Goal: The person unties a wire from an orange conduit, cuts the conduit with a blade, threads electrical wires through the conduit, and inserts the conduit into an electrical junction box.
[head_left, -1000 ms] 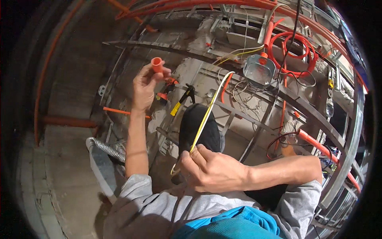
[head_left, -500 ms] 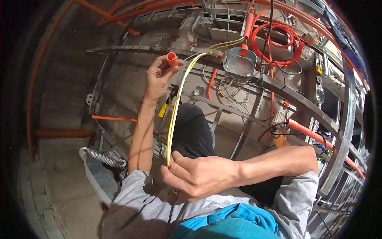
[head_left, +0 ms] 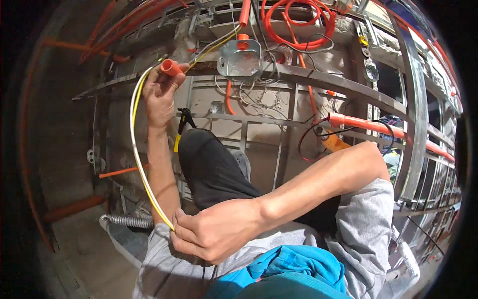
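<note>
My left hand point(head_left: 159, 99) is raised at the upper left, its thumb and fingers closed round a short orange conduit coupling point(head_left: 172, 68) whose open end faces me. In front of my chest, my right hand point(head_left: 219, 230) pinches the lower end of a white and yellow wire pair point(head_left: 136, 144). The wires bow out left of my left forearm and pass at the coupling and left fingers; whether those fingers also grip them is hidden. From there they run up to an orange conduit point(head_left: 244, 14). Right of the coupling sits a square metal junction box point(head_left: 241, 61) with an orange fitting.
A coil of orange tubing point(head_left: 326, 30) hangs at the upper right. A long metal rail point(head_left: 343, 89) crosses beyond my hands. An orange pipe point(head_left: 366, 124) juts in from the right, above my right forearm. A yellow-and-black tool point(head_left: 183, 127) lies beside my knee.
The wires, formerly right of my left hand, now arc out to its left. My right hand, still pinching them, has moved left and down in view. The whole view has shifted.
</note>
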The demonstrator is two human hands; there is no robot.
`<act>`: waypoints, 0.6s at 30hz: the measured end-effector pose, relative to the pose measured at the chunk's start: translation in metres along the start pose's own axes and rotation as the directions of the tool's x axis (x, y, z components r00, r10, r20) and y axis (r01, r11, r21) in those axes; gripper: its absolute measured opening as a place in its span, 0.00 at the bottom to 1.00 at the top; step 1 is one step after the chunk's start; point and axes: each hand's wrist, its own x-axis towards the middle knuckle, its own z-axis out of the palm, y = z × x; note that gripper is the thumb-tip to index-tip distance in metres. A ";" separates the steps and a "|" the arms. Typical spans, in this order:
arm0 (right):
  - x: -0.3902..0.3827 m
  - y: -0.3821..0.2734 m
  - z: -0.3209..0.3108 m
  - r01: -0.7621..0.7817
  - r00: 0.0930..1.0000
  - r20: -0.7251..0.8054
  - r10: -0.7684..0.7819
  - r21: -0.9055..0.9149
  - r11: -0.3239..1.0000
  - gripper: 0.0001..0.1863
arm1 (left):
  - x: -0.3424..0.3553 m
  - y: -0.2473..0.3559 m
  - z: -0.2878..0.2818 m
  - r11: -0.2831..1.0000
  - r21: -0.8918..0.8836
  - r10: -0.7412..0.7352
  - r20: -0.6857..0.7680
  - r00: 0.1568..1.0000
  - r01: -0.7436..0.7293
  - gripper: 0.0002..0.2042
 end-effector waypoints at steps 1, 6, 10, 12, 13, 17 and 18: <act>0.000 0.000 0.001 -0.009 0.999 -0.037 0.009 -0.013 1.000 0.21 | 0.001 0.005 0.006 1.000 0.030 0.009 -0.007 1.000 -0.009 0.16; -0.007 -0.009 0.004 -0.090 0.994 -0.060 0.093 0.053 0.995 0.23 | 0.007 -0.001 0.027 1.000 -0.020 0.016 0.025 1.000 -0.016 0.15; -0.004 -0.009 -0.008 -0.062 0.995 0.085 0.054 0.095 0.994 0.22 | 0.008 -0.004 0.032 0.999 -0.025 0.041 -0.013 0.999 -0.041 0.14; -0.005 -0.009 -0.009 -0.068 0.995 0.083 0.059 0.114 0.991 0.22 | 0.011 -0.013 0.033 0.999 -0.040 0.014 -0.030 0.999 -0.016 0.14; -0.005 -0.008 -0.010 -0.063 0.996 0.061 0.058 0.078 0.995 0.22 | 0.012 -0.013 0.033 0.999 -0.047 0.001 -0.056 0.998 -0.004 0.14; -0.007 -0.003 -0.019 -0.027 0.994 0.109 0.028 -0.007 1.000 0.23 | 0.016 -0.013 0.041 0.996 -0.085 -0.017 -0.145 0.989 0.004 0.13; -0.006 -0.001 -0.016 -0.009 0.995 0.103 0.009 -0.002 1.000 0.23 | 0.019 -0.011 0.043 0.996 -0.092 -0.005 -0.116 0.993 -0.006 0.13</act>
